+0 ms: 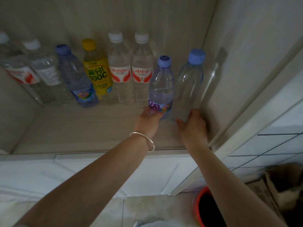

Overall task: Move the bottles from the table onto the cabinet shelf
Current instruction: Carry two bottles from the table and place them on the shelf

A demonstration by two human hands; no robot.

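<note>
1. While both hands grip bottle bases on the cabinet shelf [82,128] — left hand [148,122] wrapped round the labelled bottle [161,89], right hand [193,126] round the unlabelled bottle [188,84] — seat each flat before letting go.
2. Pale, level shelf; seven bottles already stand along its back, little room left by the side wall [246,63].

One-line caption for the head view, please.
Left hand and right hand each set a blue-capped bottle at the right end of the cabinet shelf row.
</note>
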